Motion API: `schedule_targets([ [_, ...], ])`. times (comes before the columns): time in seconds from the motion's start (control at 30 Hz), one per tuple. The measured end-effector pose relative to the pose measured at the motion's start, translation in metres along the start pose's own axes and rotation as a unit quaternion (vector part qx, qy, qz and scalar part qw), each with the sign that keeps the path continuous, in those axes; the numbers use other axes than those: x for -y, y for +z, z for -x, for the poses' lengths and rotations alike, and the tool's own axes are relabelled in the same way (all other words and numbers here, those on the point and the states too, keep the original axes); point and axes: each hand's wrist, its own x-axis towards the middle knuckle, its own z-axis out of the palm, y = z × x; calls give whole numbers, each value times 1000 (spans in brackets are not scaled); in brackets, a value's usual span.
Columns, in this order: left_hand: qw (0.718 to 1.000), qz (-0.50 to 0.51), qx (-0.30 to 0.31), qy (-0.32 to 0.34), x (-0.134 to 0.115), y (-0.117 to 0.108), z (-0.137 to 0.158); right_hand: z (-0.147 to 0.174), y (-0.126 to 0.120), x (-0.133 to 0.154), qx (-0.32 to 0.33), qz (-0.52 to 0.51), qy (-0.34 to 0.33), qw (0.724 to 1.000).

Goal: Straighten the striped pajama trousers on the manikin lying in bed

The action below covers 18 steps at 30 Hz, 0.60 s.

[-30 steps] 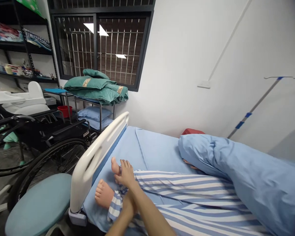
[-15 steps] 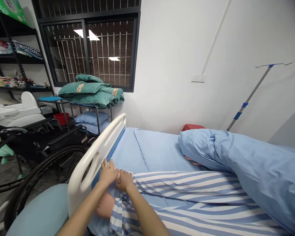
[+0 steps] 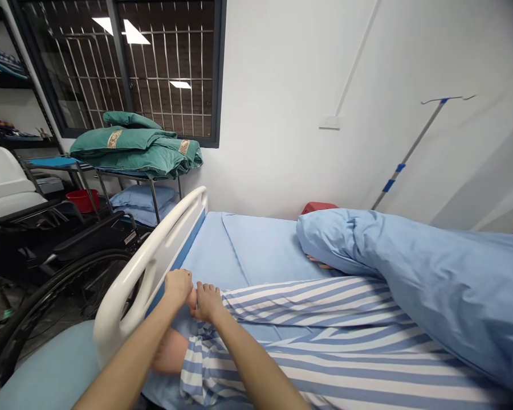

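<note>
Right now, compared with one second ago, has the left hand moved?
Yes: judged against the footboard, the left hand has moved closer to it, now on the far foot.

You see blue-and-white striped trousers, plain light blue sheet, matching light blue quilt, white footboard edged in blue, green bedding with gold-and-dark patterned bands, red bucket, grey pole banded blue.

Open lane: bedsheet on far side, btwn footboard & quilt, running up to wall. Footboard rises just L of L hand, blocks sideways exit. Bulky quilt blocks R. Trouser legs stretch R from R hand, narrow sheet strip btwn. Near foot crowds L forearm.
</note>
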Motion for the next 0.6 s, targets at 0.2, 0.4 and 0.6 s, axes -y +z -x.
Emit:
schedule_targets([
  [0.2, 1000, -5, -5, 8, 1, 0, 4, 5, -4, 12, -98, -33, -96, 990],
  [0.4, 1000, -18, 0, 8, 2, 3, 3, 4, 9, 12, -26, -55, -44, 997],
  [0.6, 999, -32, 2, 12, 2, 8, -3, 4, 13, 4, -22, 3, 21, 1000],
])
